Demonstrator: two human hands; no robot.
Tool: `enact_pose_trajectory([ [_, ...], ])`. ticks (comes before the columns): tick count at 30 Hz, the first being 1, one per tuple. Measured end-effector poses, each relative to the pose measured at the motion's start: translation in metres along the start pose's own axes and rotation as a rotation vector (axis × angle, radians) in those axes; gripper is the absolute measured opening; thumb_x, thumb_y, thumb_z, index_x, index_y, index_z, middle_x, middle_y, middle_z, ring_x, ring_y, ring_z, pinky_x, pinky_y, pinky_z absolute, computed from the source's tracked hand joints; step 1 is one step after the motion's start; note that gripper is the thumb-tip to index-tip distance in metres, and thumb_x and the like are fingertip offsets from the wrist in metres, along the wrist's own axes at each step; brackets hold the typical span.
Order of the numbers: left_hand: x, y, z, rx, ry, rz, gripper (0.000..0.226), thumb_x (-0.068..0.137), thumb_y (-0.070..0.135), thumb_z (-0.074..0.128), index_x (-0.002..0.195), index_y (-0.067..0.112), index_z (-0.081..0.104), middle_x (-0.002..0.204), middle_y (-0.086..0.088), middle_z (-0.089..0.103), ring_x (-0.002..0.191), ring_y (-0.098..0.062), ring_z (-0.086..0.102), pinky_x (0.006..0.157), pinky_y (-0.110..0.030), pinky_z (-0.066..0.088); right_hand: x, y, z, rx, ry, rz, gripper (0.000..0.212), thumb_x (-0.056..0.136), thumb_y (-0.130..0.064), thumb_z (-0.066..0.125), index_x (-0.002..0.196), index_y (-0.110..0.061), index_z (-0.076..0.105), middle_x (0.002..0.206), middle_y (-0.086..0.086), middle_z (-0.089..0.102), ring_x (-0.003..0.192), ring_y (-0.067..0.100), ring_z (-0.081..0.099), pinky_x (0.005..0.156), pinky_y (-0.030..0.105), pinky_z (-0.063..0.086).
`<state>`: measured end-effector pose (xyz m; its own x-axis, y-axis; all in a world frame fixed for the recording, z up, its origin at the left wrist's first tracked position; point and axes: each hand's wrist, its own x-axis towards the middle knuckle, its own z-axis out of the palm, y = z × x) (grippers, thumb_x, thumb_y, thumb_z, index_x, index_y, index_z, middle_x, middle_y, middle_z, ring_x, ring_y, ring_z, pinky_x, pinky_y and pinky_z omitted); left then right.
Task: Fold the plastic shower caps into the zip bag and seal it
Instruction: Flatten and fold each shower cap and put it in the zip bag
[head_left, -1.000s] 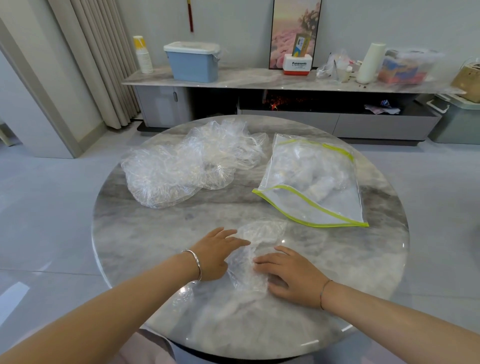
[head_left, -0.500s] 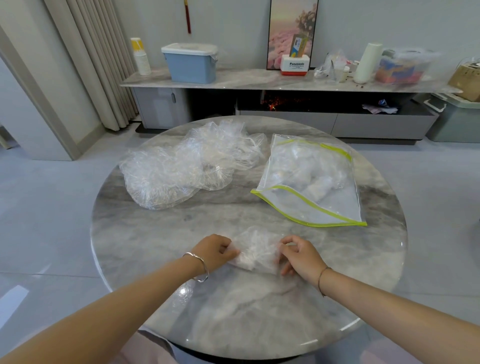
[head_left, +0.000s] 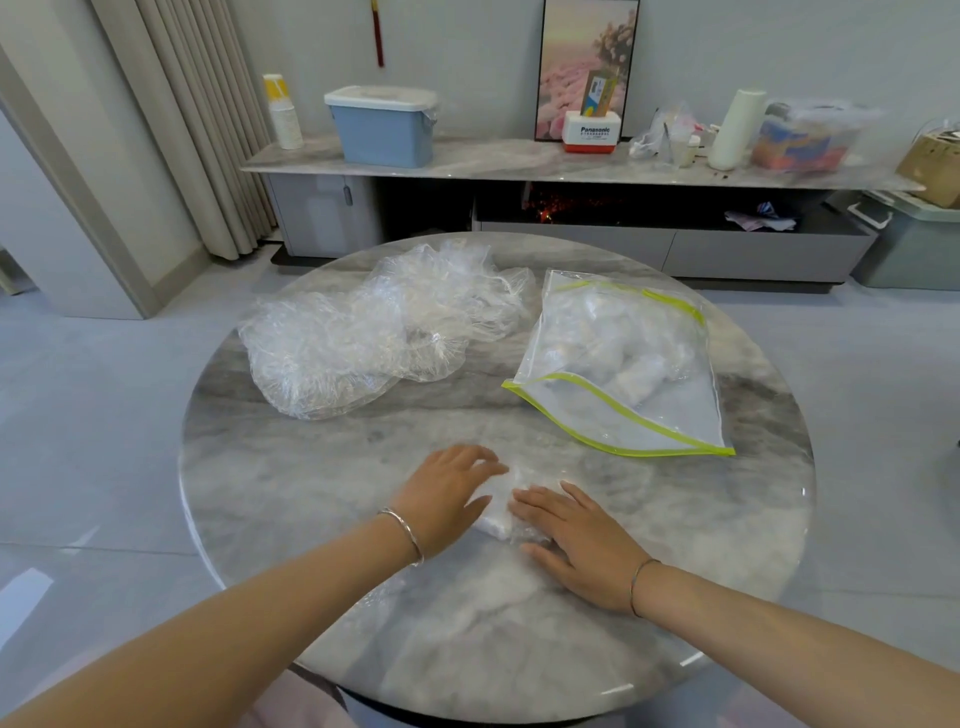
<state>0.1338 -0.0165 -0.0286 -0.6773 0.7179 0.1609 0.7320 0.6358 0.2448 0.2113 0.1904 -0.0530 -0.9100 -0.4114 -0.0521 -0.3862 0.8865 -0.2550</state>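
Note:
A small folded clear shower cap (head_left: 500, 506) lies on the round marble table (head_left: 291, 478) near its front. My left hand (head_left: 447, 493) presses on its left side with straight fingers. My right hand (head_left: 576, 540) lies flat on its right side. A loose pile of unfolded clear shower caps (head_left: 374, 332) sits at the back left of the table. The zip bag (head_left: 623, 364), clear with a yellow-green zip edge, lies at the back right with its mouth gaping toward me and several folded caps inside.
Behind the table runs a low marble-topped cabinet (head_left: 519, 166) carrying a blue lidded box (head_left: 382, 127), a white roll (head_left: 735, 130) and other containers. Curtains (head_left: 197, 130) hang at the left. Grey floor surrounds the table.
Half a second ago both hands pinched the cap's ends while folding it. Now the fingers are flattened and both hands press the smaller folded cap down on the table.

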Motion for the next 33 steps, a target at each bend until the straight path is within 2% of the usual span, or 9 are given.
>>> enact_pose_trajectory([
  [3,-0.007,0.0,0.005,0.152,-0.1,0.17,0.058,0.099,0.047,0.017,0.123,0.017,0.06,0.126,0.002,0.061,0.118,-0.02,0.056,0.102,-0.033,0.042,-0.001,0.001,0.001,0.012,-0.039,-0.015,0.071,0.085,-0.059,0.011,0.149,-0.03,0.017,0.156,-0.014,0.01,0.143,0.001,0.003,0.109,0.018,-0.017],
  [6,-0.015,0.001,0.008,0.211,-0.379,0.094,0.098,0.072,0.065,-0.016,0.149,0.016,0.021,0.157,0.002,0.016,0.145,-0.018,0.01,0.117,-0.03,0.001,-0.002,0.002,0.0,0.022,-0.044,-0.015,0.072,0.087,-0.067,0.016,0.149,-0.03,0.019,0.156,-0.015,0.011,0.143,0.001,0.005,0.112,0.02,-0.013],
  [8,-0.015,0.001,0.011,0.242,-0.453,0.079,0.105,0.062,0.067,-0.021,0.151,0.019,0.007,0.159,0.003,0.001,0.146,-0.018,-0.001,0.116,-0.031,-0.007,-0.002,0.002,-0.002,-0.024,0.06,-0.041,0.063,0.091,-0.061,0.027,0.144,-0.026,0.034,0.152,-0.01,0.029,0.139,0.004,0.021,0.114,0.022,-0.002],
  [11,-0.015,-0.002,0.008,0.279,-0.413,0.089,0.095,0.077,0.072,-0.009,0.149,0.017,0.021,0.157,0.0,0.017,0.145,-0.022,0.012,0.117,-0.037,-0.003,-0.001,0.003,-0.001,-0.095,0.208,-0.144,0.044,0.085,-0.047,0.046,0.121,-0.023,0.057,0.123,-0.006,0.058,0.114,0.009,0.046,0.106,0.028,0.024],
  [15,-0.012,-0.003,0.01,0.356,-0.253,0.187,0.055,0.075,0.056,0.039,0.113,0.024,0.063,0.114,0.006,0.064,0.112,-0.018,0.058,0.102,-0.036,0.042,-0.001,0.002,-0.003,-0.067,0.247,-0.129,0.031,0.078,-0.035,0.05,0.101,-0.024,0.067,0.097,-0.009,0.064,0.088,0.01,0.056,0.089,0.02,0.032],
  [20,-0.003,0.0,0.014,0.237,-0.085,0.178,0.039,0.05,0.033,0.082,0.086,0.028,0.07,0.084,0.01,0.065,0.084,-0.011,0.065,0.09,-0.024,0.034,0.001,0.003,-0.001,0.033,0.242,-0.021,0.032,0.077,-0.036,0.05,0.099,-0.022,0.068,0.095,-0.008,0.062,0.084,0.012,0.058,0.079,0.023,0.043],
  [22,-0.001,0.001,0.009,0.16,-0.043,0.112,0.028,0.057,0.029,0.081,0.083,0.026,0.071,0.079,0.008,0.066,0.081,-0.013,0.066,0.086,-0.023,0.032,0.003,0.002,-0.003,0.078,0.227,0.027,0.031,0.078,-0.038,0.056,0.101,-0.021,0.067,0.097,-0.007,0.06,0.087,0.013,0.057,0.08,0.024,0.042],
  [26,0.002,0.004,0.004,0.071,-0.146,-0.067,0.031,0.095,0.038,0.048,0.114,0.019,0.062,0.111,-0.003,0.063,0.112,-0.018,0.05,0.092,-0.023,0.026,0.007,0.001,-0.006,0.179,0.235,0.133,0.021,0.083,-0.037,0.065,0.093,-0.018,0.066,0.092,-0.006,0.061,0.087,0.012,0.054,0.075,0.02,0.03],
  [33,0.0,0.006,0.005,-0.272,-0.176,-0.334,0.033,0.089,0.041,0.06,0.093,0.008,0.063,0.078,-0.004,0.057,0.08,-0.023,0.055,0.067,-0.025,0.033,0.01,0.0,-0.008,0.571,0.2,0.388,0.03,0.084,-0.031,0.067,0.06,-0.029,0.048,0.058,-0.009,0.048,0.054,0.003,0.041,0.056,0.016,0.034],
])
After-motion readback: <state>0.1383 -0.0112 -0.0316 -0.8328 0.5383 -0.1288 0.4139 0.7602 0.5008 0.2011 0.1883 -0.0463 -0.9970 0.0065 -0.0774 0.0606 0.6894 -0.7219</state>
